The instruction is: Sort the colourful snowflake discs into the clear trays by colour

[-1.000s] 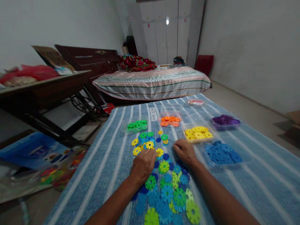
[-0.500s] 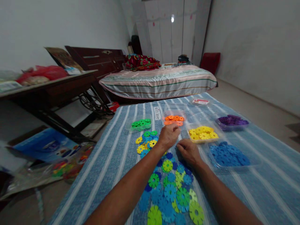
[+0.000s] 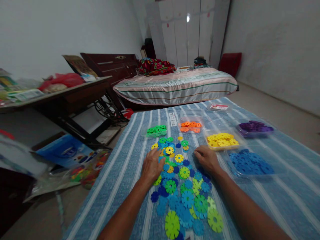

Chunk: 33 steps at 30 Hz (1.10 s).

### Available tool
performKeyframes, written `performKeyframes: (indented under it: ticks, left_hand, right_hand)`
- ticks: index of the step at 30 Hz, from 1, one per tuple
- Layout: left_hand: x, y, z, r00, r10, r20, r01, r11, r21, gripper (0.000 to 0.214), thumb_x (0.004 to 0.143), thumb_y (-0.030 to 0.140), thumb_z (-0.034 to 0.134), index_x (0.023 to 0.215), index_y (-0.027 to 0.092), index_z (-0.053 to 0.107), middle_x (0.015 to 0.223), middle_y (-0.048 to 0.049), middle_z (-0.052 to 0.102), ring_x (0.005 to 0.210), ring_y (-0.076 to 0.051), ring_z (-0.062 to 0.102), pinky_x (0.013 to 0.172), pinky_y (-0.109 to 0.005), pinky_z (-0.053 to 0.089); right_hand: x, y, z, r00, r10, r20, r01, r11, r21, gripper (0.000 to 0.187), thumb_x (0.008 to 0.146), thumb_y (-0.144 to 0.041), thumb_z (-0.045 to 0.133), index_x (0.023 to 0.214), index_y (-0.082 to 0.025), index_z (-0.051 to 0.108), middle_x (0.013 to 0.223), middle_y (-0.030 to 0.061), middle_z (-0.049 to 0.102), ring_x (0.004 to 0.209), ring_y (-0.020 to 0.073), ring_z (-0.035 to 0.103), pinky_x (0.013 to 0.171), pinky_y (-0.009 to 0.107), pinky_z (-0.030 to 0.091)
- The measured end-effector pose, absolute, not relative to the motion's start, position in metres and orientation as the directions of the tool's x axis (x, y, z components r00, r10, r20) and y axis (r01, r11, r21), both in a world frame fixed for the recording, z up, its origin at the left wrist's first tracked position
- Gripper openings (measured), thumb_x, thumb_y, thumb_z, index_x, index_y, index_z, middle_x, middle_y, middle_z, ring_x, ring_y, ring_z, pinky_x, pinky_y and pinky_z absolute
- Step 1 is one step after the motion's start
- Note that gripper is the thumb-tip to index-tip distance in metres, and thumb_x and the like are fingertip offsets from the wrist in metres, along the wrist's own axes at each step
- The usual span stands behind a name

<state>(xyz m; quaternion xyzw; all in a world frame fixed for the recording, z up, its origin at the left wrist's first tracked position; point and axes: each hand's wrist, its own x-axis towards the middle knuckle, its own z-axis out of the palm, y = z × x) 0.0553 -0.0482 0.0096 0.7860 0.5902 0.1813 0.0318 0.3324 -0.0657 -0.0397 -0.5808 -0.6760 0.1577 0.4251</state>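
A long spread of notched plastic snowflake discs [image 3: 187, 199] in blues, greens and yellows runs down the striped cloth. At its left edge, my left hand [image 3: 152, 165] is open, palm down, thumb apart from the fingers, over or touching the discs there. My right hand [image 3: 207, 159] rests on the cloth at the right edge with its fingers curled in; whether they hold a disc is hidden. Clear tubs hold sorted discs: green [image 3: 156, 130], orange [image 3: 191, 126], yellow [image 3: 222, 140], purple [image 3: 255, 128] and blue [image 3: 250, 162]. The yellow tub is closest to my right hand.
A clear container with a red-and-white label [image 3: 219, 106] sits at the cloth's far edge. Beyond stands a bed [image 3: 175, 86] with a folded red flowered blanket [image 3: 156, 66]. To the left are a cluttered sewing table [image 3: 62, 92] and a blue box [image 3: 65, 150] on the floor.
My left hand has moved from beside the orange tub back and left to the spread's left edge, and its fingers have opened. My right hand stays nearly in place. The view has turned slightly left.
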Motion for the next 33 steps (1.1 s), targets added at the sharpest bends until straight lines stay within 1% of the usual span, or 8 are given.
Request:
performKeyframes:
  ticks: [4, 6, 13, 17, 20, 23, 28, 33]
  left_hand:
    - [0.058, -0.063, 0.003, 0.17, 0.967, 0.191, 0.945, -0.215, 0.248, 0.047, 0.088, 0.039, 0.055, 0.126, 0.013, 0.061, 0.139, -0.0199, 0.055, 0.132, -0.034, 0.05, 0.11, -0.05, 0.041]
    - [0.064, -0.069, 0.003, 0.182, 0.969, 0.166, 0.944, -0.219, 0.247, 0.047, 0.088, 0.04, 0.056, 0.127, 0.013, 0.06, 0.141, -0.0205, 0.053, 0.134, -0.034, 0.048, 0.11, -0.051, 0.04]
    - [0.093, -0.094, 0.005, 0.312, 0.936, 0.161, 0.893, -0.347, 0.287, 0.043, 0.086, 0.032, 0.061, 0.126, 0.017, 0.061, 0.143, -0.0174, 0.052, 0.135, -0.034, 0.047, 0.11, -0.054, 0.041]
    - [0.093, -0.104, -0.004, 0.422, 0.865, 0.273, 0.803, -0.496, 0.331, 0.036, 0.086, 0.026, 0.058, 0.122, 0.018, 0.063, 0.141, -0.0155, 0.055, 0.131, -0.03, 0.052, 0.109, -0.052, 0.044]
    - [0.084, -0.104, -0.01, 0.405, 0.84, 0.36, 0.766, -0.527, 0.367, 0.039, 0.087, 0.025, 0.057, 0.124, 0.018, 0.061, 0.136, -0.0145, 0.06, 0.126, -0.027, 0.057, 0.106, -0.046, 0.049]
    - [0.074, -0.102, -0.01, 0.356, 0.846, 0.396, 0.777, -0.504, 0.377, 0.034, 0.084, 0.024, 0.059, 0.117, 0.016, 0.065, 0.126, -0.015, 0.065, 0.119, -0.027, 0.061, 0.102, -0.044, 0.052]
    - [0.068, -0.103, -0.001, 0.379, 0.843, 0.381, 0.783, -0.512, 0.354, 0.018, 0.084, 0.021, 0.057, 0.097, 0.017, 0.068, 0.112, -0.0123, 0.069, 0.106, -0.025, 0.066, 0.094, -0.041, 0.055]
    - [0.07, -0.105, 0.005, 0.357, 0.868, 0.344, 0.816, -0.47, 0.338, 0.017, 0.083, 0.019, 0.057, 0.097, 0.016, 0.067, 0.101, -0.0099, 0.07, 0.097, -0.025, 0.065, 0.088, -0.041, 0.055]
  right_hand:
    - [0.331, -0.068, -0.038, 0.053, 0.913, 0.405, 0.653, 0.275, -0.705, 0.026, 0.086, -0.031, 0.049, 0.072, -0.021, 0.068, 0.078, 0.0041, 0.066, 0.079, 0.0195, 0.059, 0.075, 0.03, 0.042]
    - [0.331, -0.069, -0.036, 0.065, 0.914, 0.401, 0.658, 0.263, -0.706, 0.026, 0.085, -0.031, 0.049, 0.072, -0.021, 0.069, 0.078, 0.0038, 0.067, 0.079, 0.0191, 0.059, 0.075, 0.03, 0.043]
    - [0.331, -0.071, -0.031, 0.053, 0.92, 0.388, 0.643, 0.266, -0.718, 0.028, 0.084, -0.035, 0.048, 0.07, -0.021, 0.067, 0.076, 0.0039, 0.066, 0.075, 0.019, 0.059, 0.072, 0.03, 0.043]
    - [0.331, -0.071, -0.031, 0.073, 0.916, 0.393, 0.638, 0.261, -0.725, 0.029, 0.084, -0.036, 0.047, 0.069, -0.021, 0.067, 0.075, 0.0041, 0.065, 0.075, 0.0193, 0.058, 0.072, 0.031, 0.043]
    - [0.331, -0.072, -0.031, 0.074, 0.917, 0.392, 0.634, 0.26, -0.728, 0.029, 0.084, -0.037, 0.047, 0.07, -0.021, 0.067, 0.075, 0.0041, 0.066, 0.075, 0.0196, 0.059, 0.072, 0.031, 0.043]
    - [0.331, -0.072, -0.031, 0.074, 0.917, 0.392, 0.628, 0.263, -0.732, 0.029, 0.084, -0.037, 0.047, 0.069, -0.021, 0.066, 0.075, 0.0039, 0.066, 0.075, 0.0196, 0.058, 0.073, 0.031, 0.044]
    - [0.332, -0.072, -0.033, 0.072, 0.914, 0.399, 0.629, 0.269, -0.729, 0.029, 0.084, -0.037, 0.047, 0.068, -0.022, 0.065, 0.075, 0.0039, 0.065, 0.077, 0.02, 0.059, 0.074, 0.031, 0.043]
    - [0.333, -0.072, -0.035, 0.062, 0.919, 0.39, 0.628, 0.267, -0.731, 0.029, 0.085, -0.036, 0.047, 0.069, -0.021, 0.066, 0.075, 0.0038, 0.065, 0.077, 0.0199, 0.059, 0.074, 0.032, 0.043]
